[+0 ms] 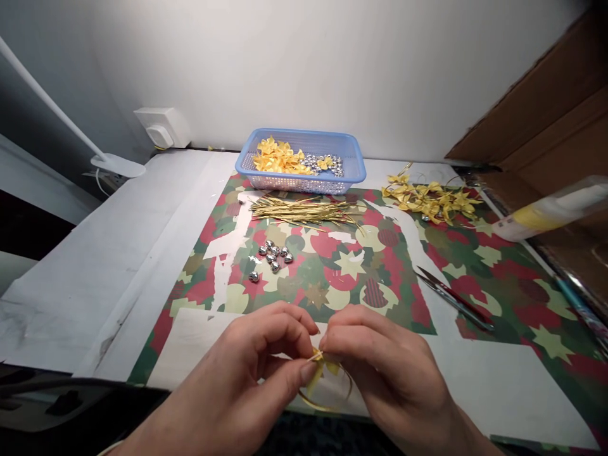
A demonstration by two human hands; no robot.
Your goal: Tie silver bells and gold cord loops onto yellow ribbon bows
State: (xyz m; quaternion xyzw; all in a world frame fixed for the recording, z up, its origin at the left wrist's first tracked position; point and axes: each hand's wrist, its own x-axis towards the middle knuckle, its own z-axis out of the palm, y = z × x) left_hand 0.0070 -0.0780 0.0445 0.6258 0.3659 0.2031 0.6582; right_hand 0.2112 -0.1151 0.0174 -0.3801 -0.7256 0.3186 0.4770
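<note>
Close to the table's front edge, my left hand (251,370) pinches a small yellow ribbon bow (314,376) between thumb and forefinger. My right hand (392,361) is closed against it from the other side, its fingertips on the same bow. A thin gold tie (319,408) curves in a loop below the fingers. Part of the bow is hidden by the fingers. Beyond my hands lie several silver jingle bells (274,256). Farther back is a bundle of gold twist ties (304,211).
A blue basket (349,171) at the back holds yellow bows and silver bells. At right are a pile of yellow bows with ties (434,201), small scissors (458,303) and a bottle (546,215) beside a cardboard box (551,107). A white lamp (116,166) stands left.
</note>
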